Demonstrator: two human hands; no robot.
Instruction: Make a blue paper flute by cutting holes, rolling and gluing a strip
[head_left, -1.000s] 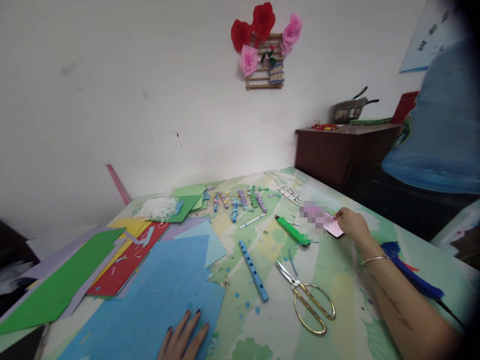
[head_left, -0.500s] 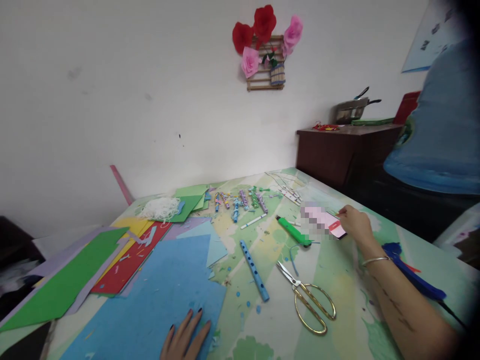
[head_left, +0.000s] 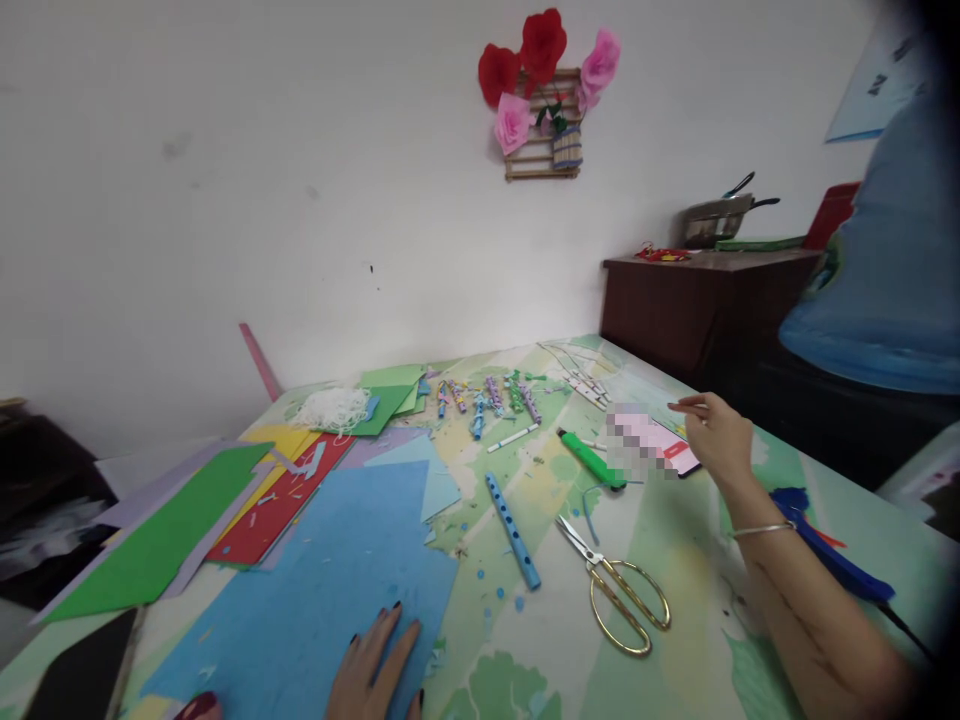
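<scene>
My left hand lies flat with spread fingers on a large blue sheet. My right hand hovers at the right end of a phone with a pink screen, partly blurred out. Its index finger points left and nothing shows in it. Between the hands lie a blue tube with dark dots and gold-handled scissors, blades slightly apart. A green utility knife rests left of the phone. Beside my right forearm is a blue tool with a cord.
Several small decorated tubes and a heap of white string lie at the back. Green and red sheets are at left. A dark device sits at the near-left edge. A water jug stands right.
My right hand has lifted from the phone's edge, its index finger now stretched out over it. My left hand stays on the blue sheet. The view has shifted slightly left.
</scene>
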